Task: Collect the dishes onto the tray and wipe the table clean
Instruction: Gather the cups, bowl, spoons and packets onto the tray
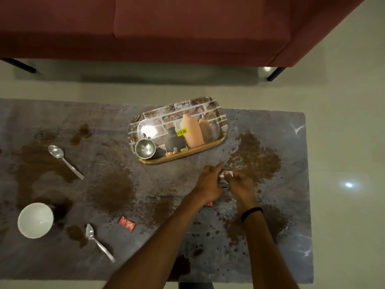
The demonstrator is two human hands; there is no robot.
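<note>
A printed tray (208, 119) lies at the table's far edge with a small steel cup (145, 148) in its near-left corner. Just in front of the tray, my left hand (208, 181) and my right hand (241, 184) meet around a small steel item (224, 180), mostly hidden between them. A white bowl (35, 220) sits at the near left. One spoon (64, 160) lies at the left, another spoon (99, 241) next to the bowl. Brown spills (256, 159) stain the grey table (291, 126).
A red wrapper (126, 223) lies on the table near the second spoon; another red scrap (209, 204) peeks out under my left wrist. A red sofa (166, 28) stands beyond the table on thin black legs. Pale floor surrounds the table.
</note>
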